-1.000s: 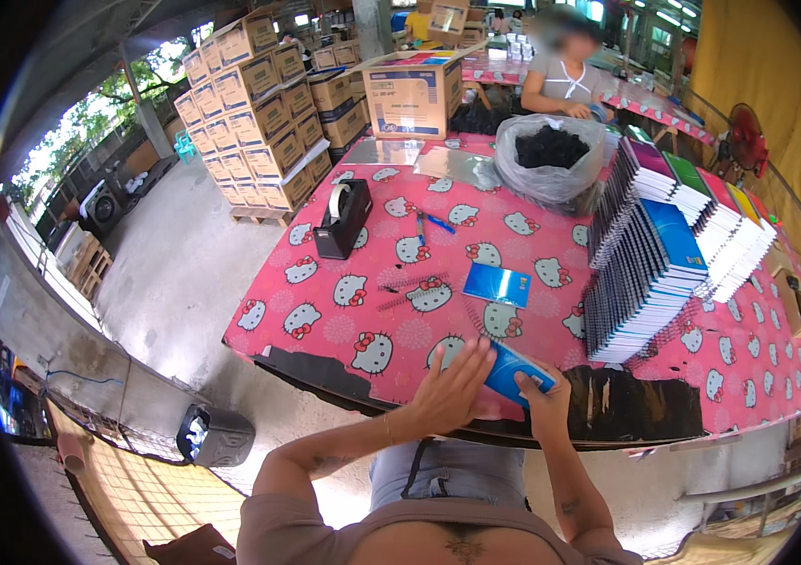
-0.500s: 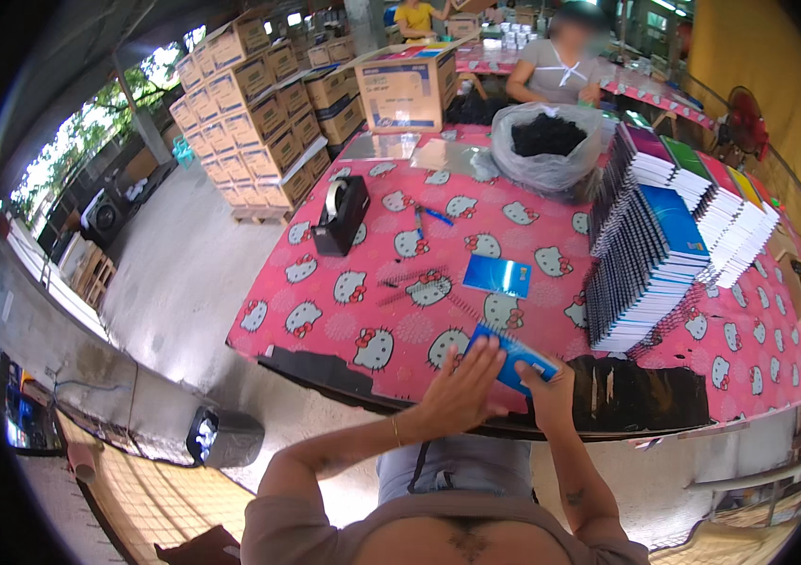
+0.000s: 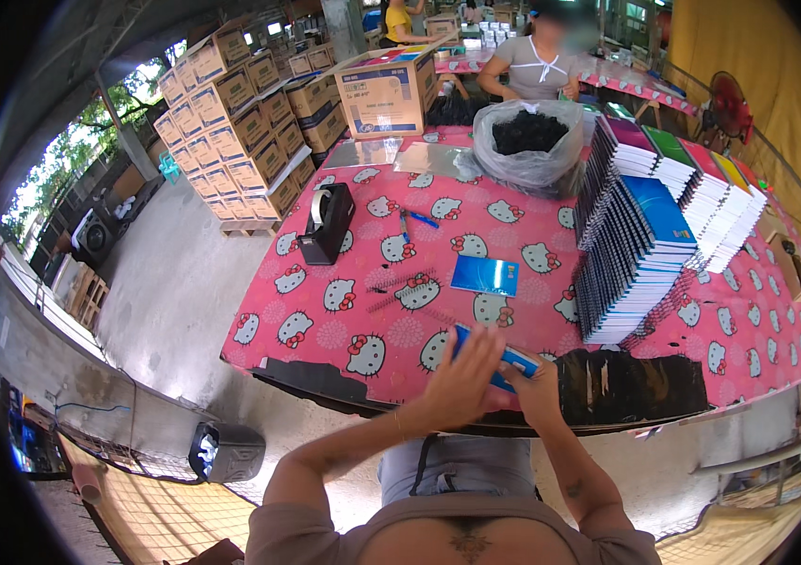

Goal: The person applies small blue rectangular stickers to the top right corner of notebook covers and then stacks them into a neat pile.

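A blue spiral notebook (image 3: 520, 359) is held low over the table's near edge, tilted and partly covered by my fingers. My left hand (image 3: 464, 381) lies across its left part, fingers wrapped over it and slightly blurred. The right end is pinched by my right hand (image 3: 536, 388), thumb on top. Just beyond the hands lies a flat, shiny blue notebook or cover (image 3: 485, 276). Loose dark binding coils (image 3: 405, 290) rest to its left. On the right rises a tall stack of blue coil-bound notebooks (image 3: 631, 268).
A black tape dispenser (image 3: 328, 224) and blue pens (image 3: 419, 220) lie on the pink tablecloth (image 3: 311, 306). Behind stand a clear bag of black material (image 3: 527, 165) and a carton (image 3: 381, 99). More notebooks (image 3: 702, 193) are stacked far right. A person (image 3: 532, 71) works across the table.
My left hand has shifted slightly along the notebook, its fingers now further over it. The notebook has tipped so that less of its blue cover shows. The view has turned a little.
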